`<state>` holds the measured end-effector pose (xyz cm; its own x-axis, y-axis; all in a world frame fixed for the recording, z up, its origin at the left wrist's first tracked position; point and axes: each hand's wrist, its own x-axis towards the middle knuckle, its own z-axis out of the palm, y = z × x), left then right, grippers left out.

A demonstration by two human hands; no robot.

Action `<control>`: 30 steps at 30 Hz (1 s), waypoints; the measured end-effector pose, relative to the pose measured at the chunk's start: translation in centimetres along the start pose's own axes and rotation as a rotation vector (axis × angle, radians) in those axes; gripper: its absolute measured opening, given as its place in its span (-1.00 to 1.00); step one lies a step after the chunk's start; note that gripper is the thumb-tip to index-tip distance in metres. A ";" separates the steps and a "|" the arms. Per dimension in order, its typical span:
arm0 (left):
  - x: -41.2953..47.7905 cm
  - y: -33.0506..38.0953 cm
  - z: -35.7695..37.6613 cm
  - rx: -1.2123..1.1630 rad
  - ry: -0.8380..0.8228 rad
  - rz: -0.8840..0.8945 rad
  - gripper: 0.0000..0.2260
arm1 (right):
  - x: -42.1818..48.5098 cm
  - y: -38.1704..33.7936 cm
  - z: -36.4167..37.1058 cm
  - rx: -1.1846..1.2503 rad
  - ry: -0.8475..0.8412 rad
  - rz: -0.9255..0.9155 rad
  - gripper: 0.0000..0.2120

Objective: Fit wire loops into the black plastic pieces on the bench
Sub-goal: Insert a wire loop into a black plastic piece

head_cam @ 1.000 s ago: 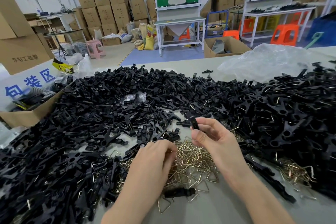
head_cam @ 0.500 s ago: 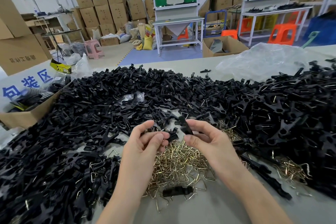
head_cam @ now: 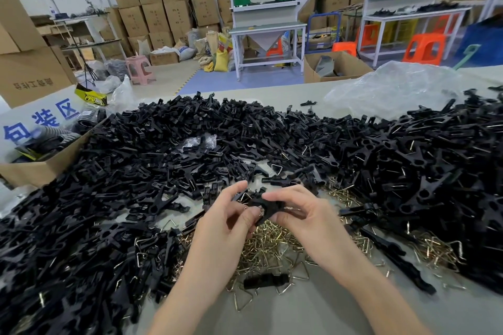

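1. Above the far edge of the wire loops, the left hand curls thumb and fingers in a pinch on what looks like a single loop, held at the left end of the black piece. The forefinger is lifted clear.
2. That black piece hangs just above the wire loops, between the two hands.
3. The right hand pinches the piece's right end between thumb and fingertips.
4. To do the step well, the right hand likely needs to hold the piece steady and turn its slot toward the left hand. The wire ends can then enter squarely and both legs seat. Blur hides the slot itself.
5. Far left of the wire loops, a cardboard box sits at the counter's edge.
6. The left heap of black parts crowds up to the wire loops.
7. Bare counter lies nearer than the wire loops, giving the wrists their only open room. A loose piece lies there.
8. The right heap closes that side, so elbows should stay tucked.
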<state>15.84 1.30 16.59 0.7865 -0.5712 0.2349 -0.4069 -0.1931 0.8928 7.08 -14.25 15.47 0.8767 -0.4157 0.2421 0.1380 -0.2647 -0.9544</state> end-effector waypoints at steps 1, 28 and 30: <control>0.0 0.0 0.1 0.042 -0.008 0.012 -0.65 | 0.0 0.1 0.0 -0.010 -0.001 0.002 -0.62; -0.6 0.5 0.6 -0.013 -0.016 0.006 -0.69 | -0.2 0.4 0.2 -0.345 0.037 -0.152 -0.63; -0.6 0.5 0.5 -0.021 -0.025 0.015 -0.66 | -0.2 0.4 0.2 -0.340 0.034 -0.151 -0.63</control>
<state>14.92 1.13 16.67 0.7684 -0.5936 0.2392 -0.4087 -0.1676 0.8971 7.07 -14.09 15.03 0.8414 -0.3769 0.3873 0.0991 -0.5969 -0.7962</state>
